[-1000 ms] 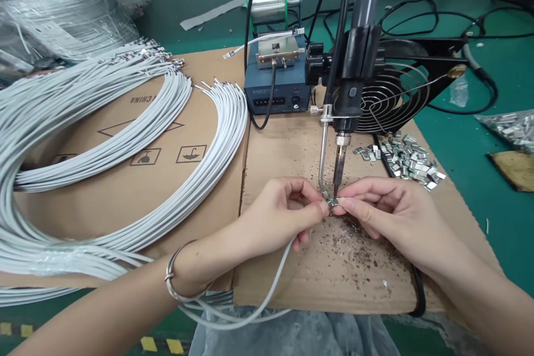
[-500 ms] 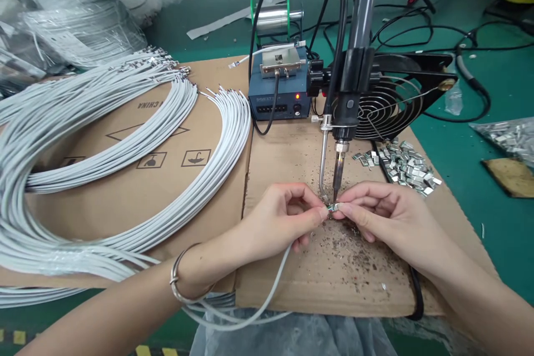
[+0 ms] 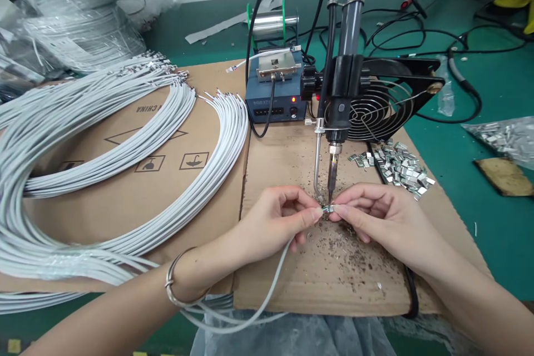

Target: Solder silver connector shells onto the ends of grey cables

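My left hand (image 3: 287,217) pinches the end of a white cable (image 3: 273,283), which loops down from under the fingers toward the front edge. Between thumb and fingers, my right hand (image 3: 371,211) grips a small metal connector (image 3: 329,208), so the cable's end and the connector meet. Right above them stands the tip of a soldering iron (image 3: 332,178), clamped upright in a stand; it touches or nearly touches the joint. Beside the tip, a thin metal solder feed tube (image 3: 317,161) curves down. The fingertips hide part of the connector and the wires.
Bundled white cables (image 3: 200,189) cover the cardboard (image 3: 267,256) at left. Behind the iron are a blue soldering station (image 3: 273,94), a solder spool (image 3: 267,25) and a black fan (image 3: 371,108). Loose metal connectors (image 3: 403,169) lie at right, near a brown sponge (image 3: 503,176).
The whole view has shifted slightly, with the iron and hands appearing a little further left. Both hands keep their grip at the iron's tip.
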`<state>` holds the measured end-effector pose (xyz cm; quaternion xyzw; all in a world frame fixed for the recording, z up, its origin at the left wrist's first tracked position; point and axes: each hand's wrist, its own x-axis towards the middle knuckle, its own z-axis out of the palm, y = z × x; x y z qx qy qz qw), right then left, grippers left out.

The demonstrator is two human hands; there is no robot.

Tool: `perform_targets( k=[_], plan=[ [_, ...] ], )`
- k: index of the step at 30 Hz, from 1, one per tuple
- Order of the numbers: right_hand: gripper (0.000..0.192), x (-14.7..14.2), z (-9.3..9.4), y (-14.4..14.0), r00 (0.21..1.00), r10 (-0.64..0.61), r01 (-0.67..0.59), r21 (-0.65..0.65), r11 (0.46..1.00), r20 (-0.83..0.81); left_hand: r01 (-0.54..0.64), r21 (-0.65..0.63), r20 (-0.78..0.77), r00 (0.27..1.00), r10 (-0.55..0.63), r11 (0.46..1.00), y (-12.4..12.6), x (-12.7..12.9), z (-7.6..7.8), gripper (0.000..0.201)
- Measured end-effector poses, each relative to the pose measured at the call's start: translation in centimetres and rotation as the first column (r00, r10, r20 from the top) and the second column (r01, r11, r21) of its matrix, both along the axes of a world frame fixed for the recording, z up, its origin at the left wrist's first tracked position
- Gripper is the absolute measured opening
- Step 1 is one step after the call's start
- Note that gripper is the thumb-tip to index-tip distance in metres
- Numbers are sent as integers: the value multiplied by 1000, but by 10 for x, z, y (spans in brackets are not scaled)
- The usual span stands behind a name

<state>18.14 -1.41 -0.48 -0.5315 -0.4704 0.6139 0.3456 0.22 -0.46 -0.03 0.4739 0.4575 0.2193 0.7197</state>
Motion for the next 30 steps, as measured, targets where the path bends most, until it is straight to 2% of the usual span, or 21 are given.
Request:
perform_targets(
  k=[6,13,23,30],
  plan=[
    [5,0,2,0,1000,8,-7,-5,1000,17,-13,34,-39,999,14,999,0,1,2,22],
    [5,0,5,1,1000,5,-4,-21,1000,26,18,111,-78,997,-9,994,-1,-1,3,18],
    [8,2,1,-1,999,25,-25,18,1000,34,16,59,-76,997,-12,998,1,2,5,22],
    [10,4,1,0,1000,16,-16,-6,1000,27,-7,50,-64,998,10,999,3,3,7,23]
  ],
)
